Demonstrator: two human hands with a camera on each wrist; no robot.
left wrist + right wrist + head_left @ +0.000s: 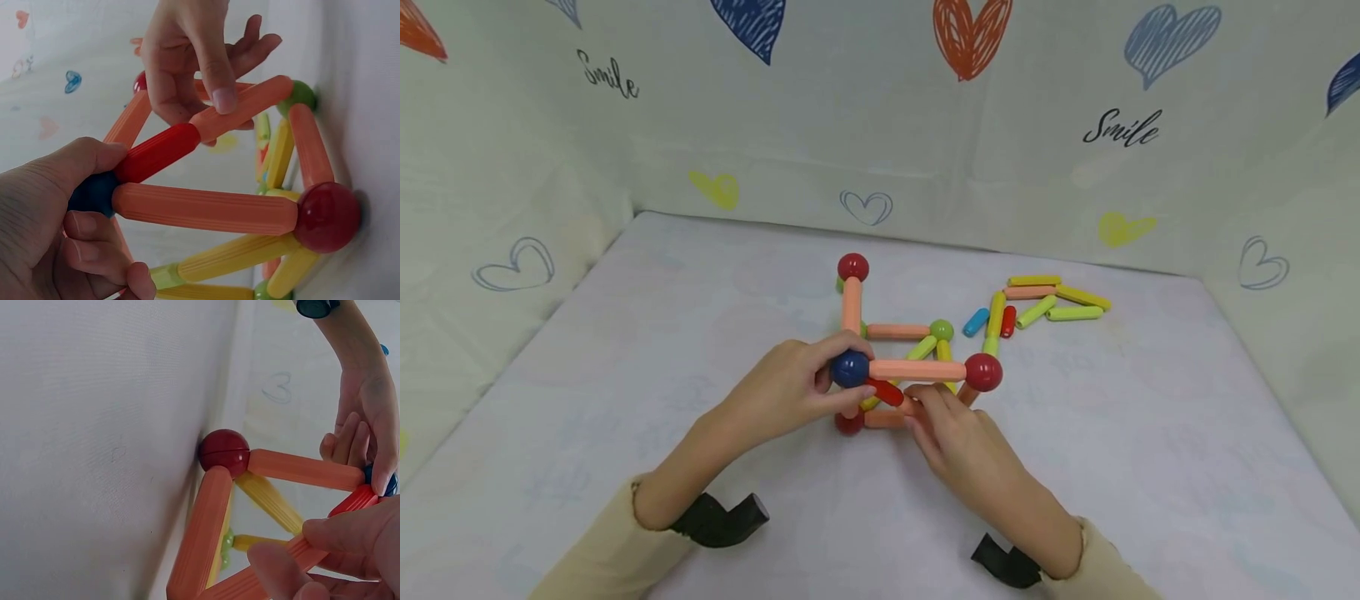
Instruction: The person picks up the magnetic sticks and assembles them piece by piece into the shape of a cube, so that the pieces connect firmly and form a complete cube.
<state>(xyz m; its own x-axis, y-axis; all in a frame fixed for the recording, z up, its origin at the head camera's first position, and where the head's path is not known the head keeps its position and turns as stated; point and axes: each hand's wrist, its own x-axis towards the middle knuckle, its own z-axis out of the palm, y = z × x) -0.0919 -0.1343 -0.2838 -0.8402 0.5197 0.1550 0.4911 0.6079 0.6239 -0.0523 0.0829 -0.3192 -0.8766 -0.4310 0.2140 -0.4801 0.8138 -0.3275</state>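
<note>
A frame of magnetic rods and balls stands on the table. At its top, my left hand [786, 383] grips the blue ball [850, 369] between thumb and fingers. From that ball an orange rod [917, 370] runs to a red ball [983, 372]. A short red rod [159, 152] slants down from the blue ball and meets an orange rod [259, 100] end to end. My right hand [958, 433] pinches this orange rod near the joint. Its far end meets a green ball [297, 99] in the left wrist view. Fingers partly hide the lower frame.
Behind the frame to the right lie loose rods, among them a blue rod [976, 322], a short red rod [1008, 322] and a yellow-green rod [1075, 313]. A fabric backdrop [820, 125] with printed hearts rises behind the table [700, 275].
</note>
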